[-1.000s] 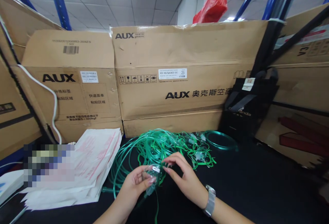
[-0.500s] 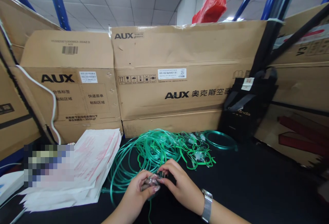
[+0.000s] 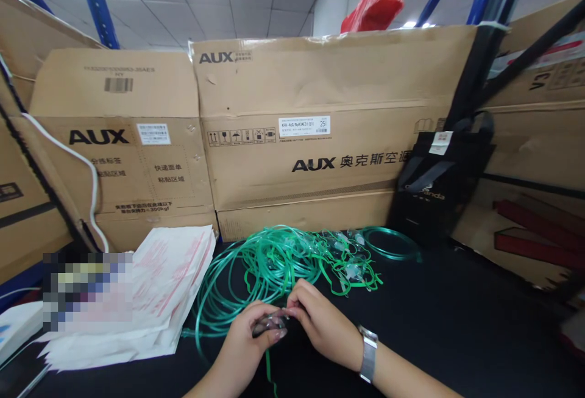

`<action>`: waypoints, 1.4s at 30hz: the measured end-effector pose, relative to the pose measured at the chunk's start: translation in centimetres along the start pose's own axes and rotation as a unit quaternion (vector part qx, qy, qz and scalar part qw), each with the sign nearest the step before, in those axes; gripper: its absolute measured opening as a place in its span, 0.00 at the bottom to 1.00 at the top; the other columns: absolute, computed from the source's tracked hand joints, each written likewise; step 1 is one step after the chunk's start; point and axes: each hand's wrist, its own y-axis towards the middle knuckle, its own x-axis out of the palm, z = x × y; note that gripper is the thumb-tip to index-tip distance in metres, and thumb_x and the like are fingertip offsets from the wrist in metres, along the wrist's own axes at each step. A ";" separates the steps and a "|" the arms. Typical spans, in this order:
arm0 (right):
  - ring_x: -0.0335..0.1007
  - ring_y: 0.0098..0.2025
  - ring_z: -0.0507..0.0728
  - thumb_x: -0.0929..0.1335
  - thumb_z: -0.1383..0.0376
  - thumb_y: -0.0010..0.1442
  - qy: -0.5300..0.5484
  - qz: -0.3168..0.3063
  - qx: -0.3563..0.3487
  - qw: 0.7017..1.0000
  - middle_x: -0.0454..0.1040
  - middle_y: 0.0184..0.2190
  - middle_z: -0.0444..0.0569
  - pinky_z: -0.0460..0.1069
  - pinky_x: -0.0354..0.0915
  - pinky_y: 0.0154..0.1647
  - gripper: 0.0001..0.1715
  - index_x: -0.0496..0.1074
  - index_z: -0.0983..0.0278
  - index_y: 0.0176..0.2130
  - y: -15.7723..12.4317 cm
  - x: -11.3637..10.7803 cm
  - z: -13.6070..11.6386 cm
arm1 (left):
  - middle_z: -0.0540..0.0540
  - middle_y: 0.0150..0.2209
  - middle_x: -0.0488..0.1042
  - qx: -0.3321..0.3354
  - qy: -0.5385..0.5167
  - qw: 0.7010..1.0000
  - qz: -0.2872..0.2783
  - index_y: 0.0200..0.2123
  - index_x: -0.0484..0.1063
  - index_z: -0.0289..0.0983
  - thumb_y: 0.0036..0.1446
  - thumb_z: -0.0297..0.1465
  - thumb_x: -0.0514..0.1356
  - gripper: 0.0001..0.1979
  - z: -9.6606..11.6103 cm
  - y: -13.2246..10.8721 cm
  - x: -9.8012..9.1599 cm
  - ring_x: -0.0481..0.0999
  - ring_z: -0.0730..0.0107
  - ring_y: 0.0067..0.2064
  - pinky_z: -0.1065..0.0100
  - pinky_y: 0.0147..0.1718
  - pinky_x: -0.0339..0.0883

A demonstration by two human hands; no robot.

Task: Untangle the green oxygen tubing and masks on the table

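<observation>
My left hand is closed around a clear plastic mask, mostly covered by the fingers. A green elastic strap hangs down below it onto the black tabletop. At the mask's right edge, thumb and fingertips of my right hand are pinched together; what lies between them is too small to make out. Just beyond both hands lies a heap of coiled green tubing. More clear masks with green straps are tangled at its right side.
White printed paper sheets are stacked on the left. A separate tubing coil lies at the back right, near a black bag. Large cardboard boxes wall off the back. A white cable hangs at left.
My right fingertips have drawn closer together and shifted slightly up at the mask's edge. The left hand keeps its hold. The view has tilted slightly.
</observation>
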 end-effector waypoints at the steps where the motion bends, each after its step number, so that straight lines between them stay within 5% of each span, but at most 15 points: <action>1: 0.59 0.36 0.54 0.58 0.73 0.59 0.004 -0.001 -0.002 1.000 0.63 0.33 0.48 0.48 0.60 0.36 0.07 0.60 0.63 0.32 0.0 0.1 0.0 | 0.48 0.29 0.70 -0.002 -0.011 1.000 0.002 0.29 0.75 0.36 0.41 0.24 0.64 0.08 -0.1 0.0 0.0 0.71 0.66 0.33 0.67 0.35 0.64; 13: 0.60 0.33 0.51 0.59 0.66 0.62 0.110 0.014 0.044 0.993 0.62 0.31 0.44 0.46 0.61 0.36 0.05 0.62 0.63 0.39 0.1 0.5 0.5 | 0.47 0.30 0.73 -0.029 -0.053 0.998 -0.009 0.32 0.72 0.35 0.43 0.29 0.65 0.10 -0.7 0.4 -0.6 0.71 0.66 0.34 0.67 0.35 0.62; 19: 0.60 0.33 0.51 0.64 0.64 0.58 0.025 -0.036 0.009 0.999 0.62 0.35 0.46 0.46 0.61 0.34 0.09 0.62 0.62 0.41 0.0 -0.4 0.5 | 0.47 0.32 0.75 -0.044 -0.127 0.989 -0.056 0.34 0.72 0.36 0.42 0.33 0.66 0.14 -0.9 0.7 -1.1 0.71 0.67 0.36 0.68 0.36 0.61; 27: 0.62 0.33 0.55 0.62 0.64 0.60 -0.178 -0.101 -0.058 0.977 0.66 0.34 0.48 0.48 0.59 0.33 0.07 0.63 0.64 0.39 0.0 -0.9 -0.1 | 0.47 0.32 0.72 -0.012 -0.020 0.997 -0.079 0.35 0.73 0.35 0.44 0.28 0.64 0.11 -0.5 0.2 -1.2 0.70 0.66 0.36 0.66 0.38 0.62; 42: 0.61 0.31 0.53 0.57 0.68 0.61 -0.119 -0.070 -0.044 0.990 0.65 0.33 0.49 0.46 0.58 0.30 0.07 0.62 0.64 0.37 -0.4 -0.5 -0.1 | 0.48 0.31 0.70 0.021 0.080 0.996 -0.032 0.33 0.74 0.38 0.45 0.24 0.61 0.08 0.8 -0.5 -0.2 0.71 0.64 0.35 0.67 0.37 0.64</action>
